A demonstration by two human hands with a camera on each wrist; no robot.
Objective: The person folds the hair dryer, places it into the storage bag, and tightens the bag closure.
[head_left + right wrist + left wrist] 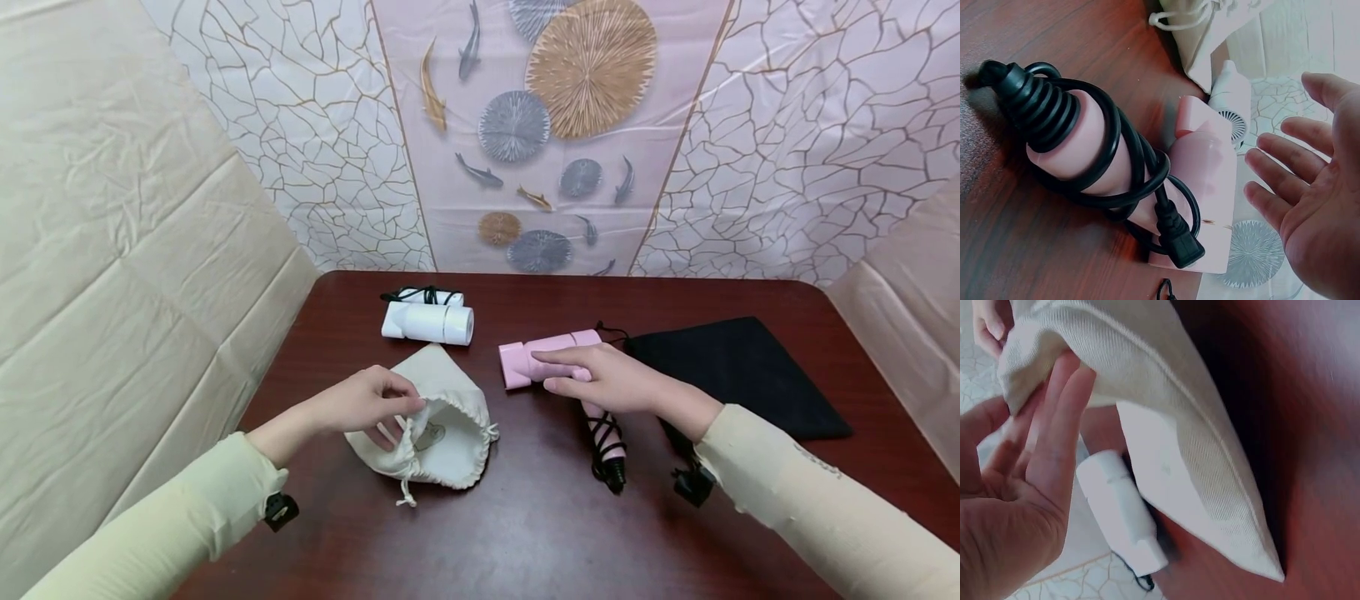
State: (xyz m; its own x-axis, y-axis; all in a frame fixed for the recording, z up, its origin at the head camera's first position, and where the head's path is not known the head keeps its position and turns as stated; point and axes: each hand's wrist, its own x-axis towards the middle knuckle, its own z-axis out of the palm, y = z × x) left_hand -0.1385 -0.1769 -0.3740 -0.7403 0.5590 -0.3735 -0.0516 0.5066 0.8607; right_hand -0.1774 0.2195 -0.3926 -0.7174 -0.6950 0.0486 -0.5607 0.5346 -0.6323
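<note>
A cream drawstring bag (459, 450) lies on the table with its mouth held wide. My left hand (372, 406) pinches the bag's rim between thumb and fingers; in the left wrist view the cloth (1166, 381) drapes over the fingertips. Over to the right, a pink hair dryer (551, 354) lies on its side, its handle wrapped in a black cord (1135, 162). My right hand (611, 377) hovers over the pink dryer with fingers extended, holding nothing. In the right wrist view, a gap shows between that hand (1319, 181) and the dryer.
Behind the bag lies a white hair dryer (431, 323) with a black cord. A black drawstring bag (738, 375) is spread flat beneath and beyond my right forearm. The dark red table (510, 542) ends at a patterned cloth backdrop (300, 125).
</note>
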